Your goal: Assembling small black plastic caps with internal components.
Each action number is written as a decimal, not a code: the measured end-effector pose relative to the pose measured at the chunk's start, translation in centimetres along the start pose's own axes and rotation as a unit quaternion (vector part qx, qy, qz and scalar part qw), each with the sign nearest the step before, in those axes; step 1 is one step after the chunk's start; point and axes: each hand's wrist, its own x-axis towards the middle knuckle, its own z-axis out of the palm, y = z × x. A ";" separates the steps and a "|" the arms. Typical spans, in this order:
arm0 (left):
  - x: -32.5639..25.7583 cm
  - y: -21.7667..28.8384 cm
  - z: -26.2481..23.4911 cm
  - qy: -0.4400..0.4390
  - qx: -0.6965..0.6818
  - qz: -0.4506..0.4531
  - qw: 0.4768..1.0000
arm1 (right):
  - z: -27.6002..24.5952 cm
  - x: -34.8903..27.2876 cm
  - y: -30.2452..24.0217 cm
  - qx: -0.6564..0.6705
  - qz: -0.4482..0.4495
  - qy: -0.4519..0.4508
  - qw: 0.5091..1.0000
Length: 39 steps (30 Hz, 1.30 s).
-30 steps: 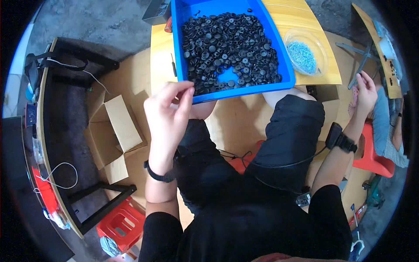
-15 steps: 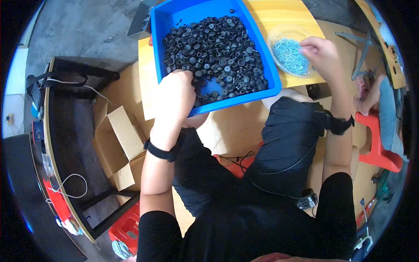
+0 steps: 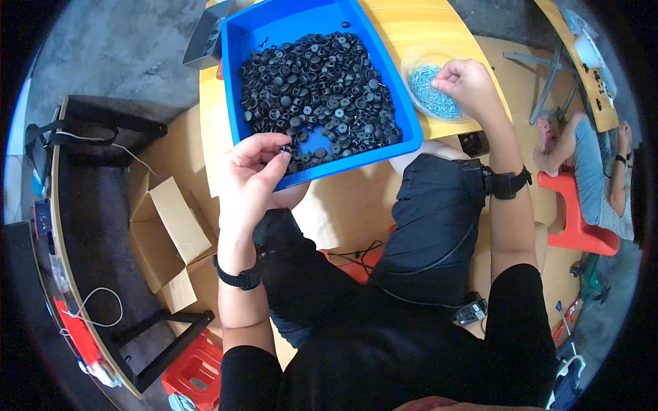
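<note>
A blue plastic tray (image 3: pixel 346 159) holds a heap of small round black plastic caps (image 3: pixel 315 89). Over its near left corner my left hand (image 3: pixel 253 168) is closed, thumb and forefinger pinching one small black plastic cap (image 3: pixel 284 148). To the right of the tray stands a clear round bowl (image 3: pixel 458 120) with many small silvery-blue screws (image 3: pixel 433 92) inside. My right hand (image 3: pixel 469 88) is above the bowl's right side, thumb and fingertips pressed together. Whatever lies between those fingertips is too small to make out.
The tray and bowl rest on a yellow wooden table (image 3: pixel 404 24). A dark box (image 3: pixel 205 41) is behind the tray's left side. At left are an open cardboard box (image 3: pixel 161 233) and a black-framed bench (image 3: pixel 89 226). Another person (image 3: pixel 589 171) sits near a red stool (image 3: pixel 582 222) at right.
My left hand has risen from the heap and turned, showing a black cap in its pinch. The right hand stays pinched over the bowl. The whole view has shifted slightly.
</note>
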 end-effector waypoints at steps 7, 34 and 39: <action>-3.0 1.4 0.0 -0.097 -0.189 0.035 0.977 | -1.6 -2.0 -3.4 0.447 0.071 -0.055 0.890; -10.8 3.0 -2.1 -0.041 -0.195 0.154 0.968 | 2.0 -12.1 -21.6 0.663 0.048 -0.276 0.694; -11.0 2.6 -2.2 -0.020 -0.134 0.176 0.975 | 2.5 -12.2 -21.8 0.609 0.041 -0.263 0.747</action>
